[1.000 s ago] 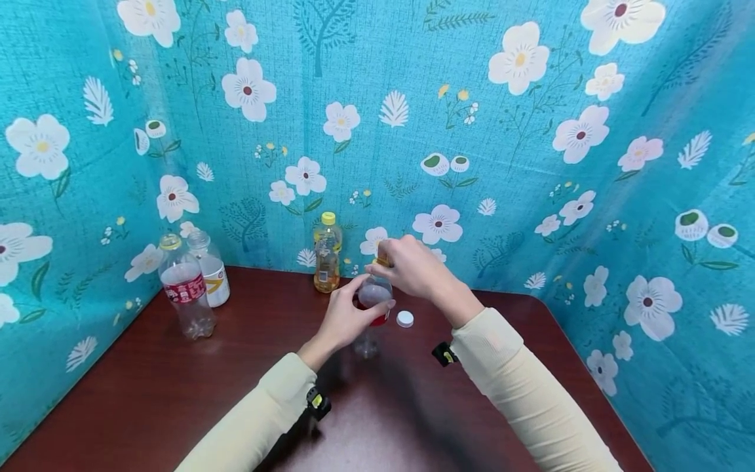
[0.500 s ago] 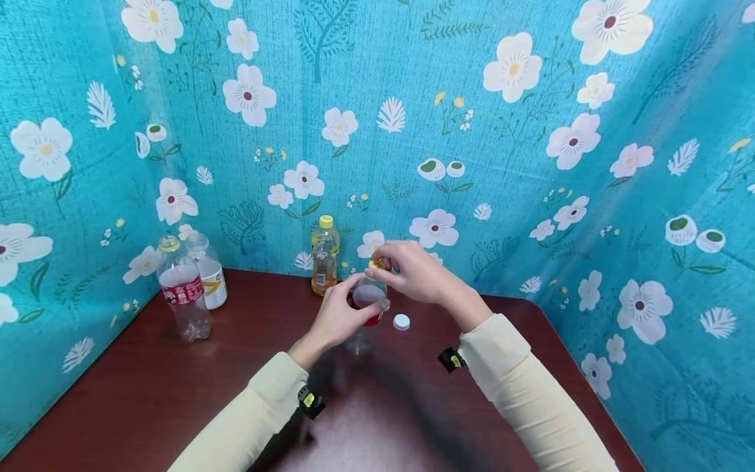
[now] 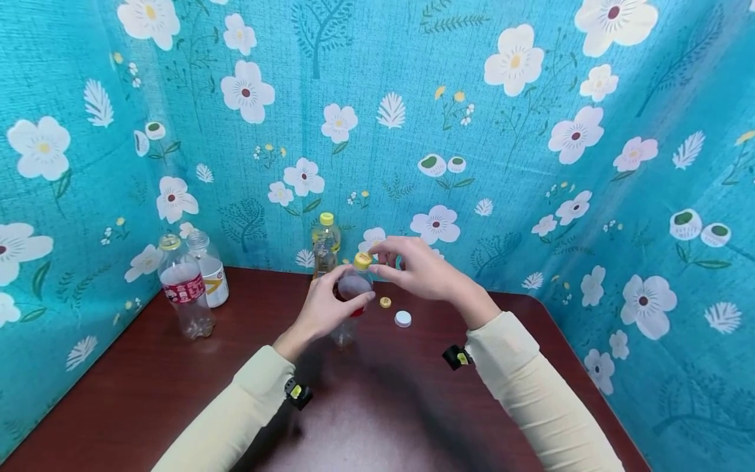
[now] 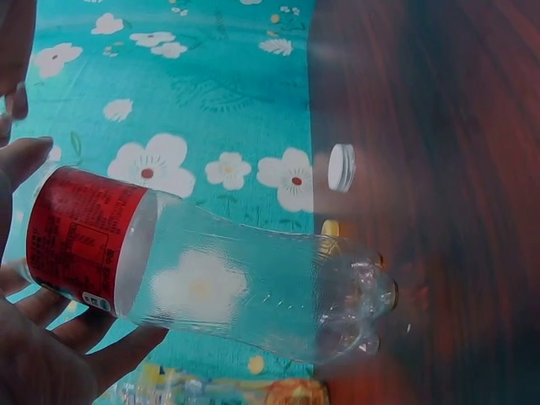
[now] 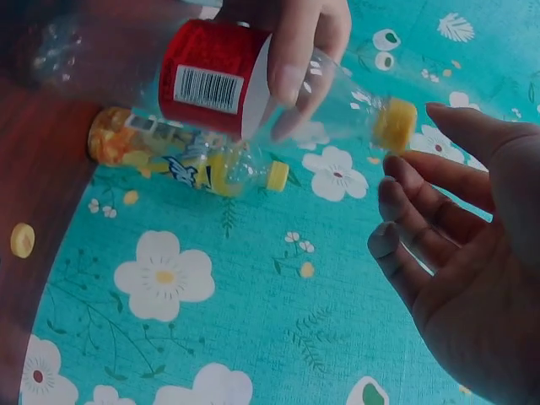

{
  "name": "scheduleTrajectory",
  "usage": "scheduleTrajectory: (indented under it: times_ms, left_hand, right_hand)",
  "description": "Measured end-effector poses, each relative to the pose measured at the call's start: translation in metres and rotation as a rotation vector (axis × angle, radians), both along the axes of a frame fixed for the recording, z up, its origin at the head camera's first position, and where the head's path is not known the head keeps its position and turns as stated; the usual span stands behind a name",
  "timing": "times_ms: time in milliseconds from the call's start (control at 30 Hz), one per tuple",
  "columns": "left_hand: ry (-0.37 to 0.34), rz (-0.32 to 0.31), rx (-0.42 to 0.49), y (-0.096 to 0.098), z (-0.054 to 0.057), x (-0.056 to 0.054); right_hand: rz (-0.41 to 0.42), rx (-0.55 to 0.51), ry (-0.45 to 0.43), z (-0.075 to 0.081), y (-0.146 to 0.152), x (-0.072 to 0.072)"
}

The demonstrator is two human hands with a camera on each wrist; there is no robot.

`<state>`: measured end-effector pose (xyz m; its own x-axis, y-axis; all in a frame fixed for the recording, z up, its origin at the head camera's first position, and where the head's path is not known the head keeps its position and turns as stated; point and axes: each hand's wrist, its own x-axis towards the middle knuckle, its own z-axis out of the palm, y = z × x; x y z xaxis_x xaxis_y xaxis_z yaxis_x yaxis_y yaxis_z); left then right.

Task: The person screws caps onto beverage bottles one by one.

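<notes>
My left hand [image 3: 321,308] grips a clear plastic soda bottle [image 4: 228,274] with a red label [image 5: 211,80] round its middle. The bottle stands slightly tilted and has a yellow cap [image 3: 362,260] on its neck. My right hand [image 3: 420,270] hovers beside that cap, thumb and fingers parted. In the right wrist view the fingertips [image 5: 396,169] are right at the cap's edge, with the cap not between them. A white cap [image 3: 403,319] and a smaller yellow cap [image 3: 385,302] lie on the table to the right of the bottle.
At the back stands a yellow-capped drink bottle [image 3: 326,246], partly behind my left hand. A clear bottle with a pink-red label [image 3: 184,290] and a white-labelled bottle [image 3: 215,283] stand at the left. A flowered blue curtain [image 3: 366,151] encloses the dark red table [image 3: 236,367].
My left hand and the bottle have shifted a little left. The right-hand fingers, earlier round the bottle's cap, have come off it. The yellow cap on the table now shows.
</notes>
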<state>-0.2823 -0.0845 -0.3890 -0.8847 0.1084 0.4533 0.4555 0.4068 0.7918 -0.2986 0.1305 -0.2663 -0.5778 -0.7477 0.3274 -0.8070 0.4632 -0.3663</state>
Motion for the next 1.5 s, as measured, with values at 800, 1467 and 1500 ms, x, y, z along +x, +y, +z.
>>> scheduleTrajectory:
  times_ms: [800, 1467, 1500]
  left_hand:
    - [0.041, 0.25, -0.026, -0.072, 0.019, -0.025]
    - [-0.048, 0.344, -0.009, -0.104, 0.004, -0.071]
    - [-0.05, 0.347, -0.002, -0.105, 0.002, -0.073]
  right_hand:
    - [-0.16, 0.096, -0.103, -0.077, 0.06, -0.04]
    - [-0.284, 0.104, -0.25, -0.149, 0.056, -0.076]
    - [-0.291, 0.113, -0.248, -0.15, 0.055, -0.078]
